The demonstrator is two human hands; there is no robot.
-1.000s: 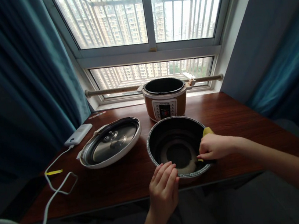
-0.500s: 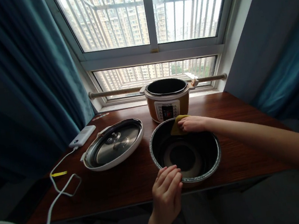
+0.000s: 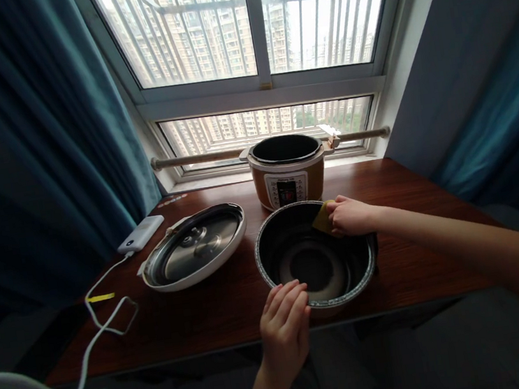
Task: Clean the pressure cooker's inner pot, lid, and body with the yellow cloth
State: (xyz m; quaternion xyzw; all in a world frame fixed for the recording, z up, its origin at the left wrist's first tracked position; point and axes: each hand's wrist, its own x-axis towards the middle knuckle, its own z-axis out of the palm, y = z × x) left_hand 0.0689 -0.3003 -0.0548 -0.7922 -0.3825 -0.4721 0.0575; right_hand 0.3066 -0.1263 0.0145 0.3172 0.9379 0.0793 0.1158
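Observation:
A dark inner pot (image 3: 271, 276) with a speckled grey rim stands near the front edge of the table. My left hand (image 3: 284, 320) grips its near-left rim, fingers hooked over the edge. At the far right rim, my right hand (image 3: 350, 215) is closed on a yellow cloth (image 3: 323, 219), which touches the pot's inner wall. Behind the pot is a brown and white electric cooker (image 3: 289, 177) with a control panel and an uncovered top. To the left, the cooker's lid (image 3: 199, 245) lies with its metal inside facing up.
A white power bank (image 3: 140, 234) with a white cable (image 3: 92, 356) lies at the table's left side; the cable runs off the front. A yellow tag (image 3: 101, 298) is on the cable. Blue curtains (image 3: 56, 120) flank a barred window behind the wooden table (image 3: 400, 200).
My right hand has slid the yellow cloth rightward along the pot's far inner rim. The left hand keeps its grip on the near rim. The view has shifted slightly.

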